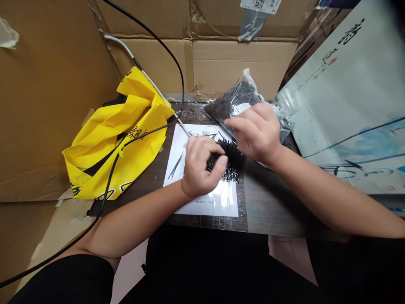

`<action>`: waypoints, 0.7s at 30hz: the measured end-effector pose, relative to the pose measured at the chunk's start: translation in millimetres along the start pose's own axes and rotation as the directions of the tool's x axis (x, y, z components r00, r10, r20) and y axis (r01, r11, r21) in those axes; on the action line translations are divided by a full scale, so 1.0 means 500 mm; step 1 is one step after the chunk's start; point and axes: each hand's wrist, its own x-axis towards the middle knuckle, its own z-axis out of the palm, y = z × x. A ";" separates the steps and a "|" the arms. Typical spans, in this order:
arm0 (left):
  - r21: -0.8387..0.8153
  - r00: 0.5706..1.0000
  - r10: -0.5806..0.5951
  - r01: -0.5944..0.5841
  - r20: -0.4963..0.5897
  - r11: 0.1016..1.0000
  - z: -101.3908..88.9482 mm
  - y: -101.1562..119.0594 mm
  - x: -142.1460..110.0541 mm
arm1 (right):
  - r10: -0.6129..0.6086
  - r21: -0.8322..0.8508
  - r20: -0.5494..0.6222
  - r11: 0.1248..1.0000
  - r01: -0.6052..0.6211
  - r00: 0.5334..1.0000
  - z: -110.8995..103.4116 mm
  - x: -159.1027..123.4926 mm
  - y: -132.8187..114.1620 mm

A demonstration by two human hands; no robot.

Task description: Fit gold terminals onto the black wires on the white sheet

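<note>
My left hand (200, 166) is curled shut round a thick bundle of thin black sticks (230, 157) over a white laminated sheet (221, 198) on the dark table (272, 207). My right hand (255, 128) hovers just right of the bundle, fingers bent together and pointing left; what they pinch, if anything, is hidden. Behind it lies a clear plastic bag of the same black sticks (232, 99). A few loose black sticks (176, 165) lie on the sheet's left part.
A crumpled yellow bag (126, 139) lies at the left, crossed by a black cable (109, 181) and a white cable (152, 84). Cardboard walls (47, 105) stand at the left and back. A large printed box (354, 105) leans at the right.
</note>
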 end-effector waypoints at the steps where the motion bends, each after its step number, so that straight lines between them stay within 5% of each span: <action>1: 0.032 0.997 -0.054 0.056 -0.057 0.998 0.000 -0.002 0.004 | -0.024 -0.022 0.003 0.999 0.024 1.000 -0.004 -0.030 0.005; 3: 0.097 0.994 -0.091 0.096 -0.060 0.991 0.003 -0.007 0.009 | -0.077 -0.028 0.019 0.997 0.078 0.997 -0.007 -0.081 0.006; 6: 0.154 0.981 -0.123 0.099 0.151 0.983 0.008 -0.014 0.013 | -0.154 0.026 -0.120 0.987 0.158 0.981 -0.003 -0.123 -0.009; 9: 0.135 0.947 -0.122 0.085 0.298 0.987 0.011 -0.021 0.013 | -0.113 0.070 -0.223 0.989 0.132 0.968 0.006 -0.132 -0.022; 13: 0.092 0.941 -0.055 0.026 0.333 0.995 0.008 -0.026 0.015 | -0.056 0.108 -0.209 0.991 0.080 0.976 0.012 -0.134 -0.020; 17: 0.064 0.956 -0.068 0.052 0.284 0.997 0.006 -0.027 0.019 | 0.237 0.120 -0.200 0.969 -0.217 0.951 0.010 -0.140 -0.001; 21: -0.020 0.978 -0.035 0.040 0.207 0.999 0.008 -0.025 0.021 | 0.613 0.080 -0.049 0.790 -0.608 0.789 0.015 -0.144 0.035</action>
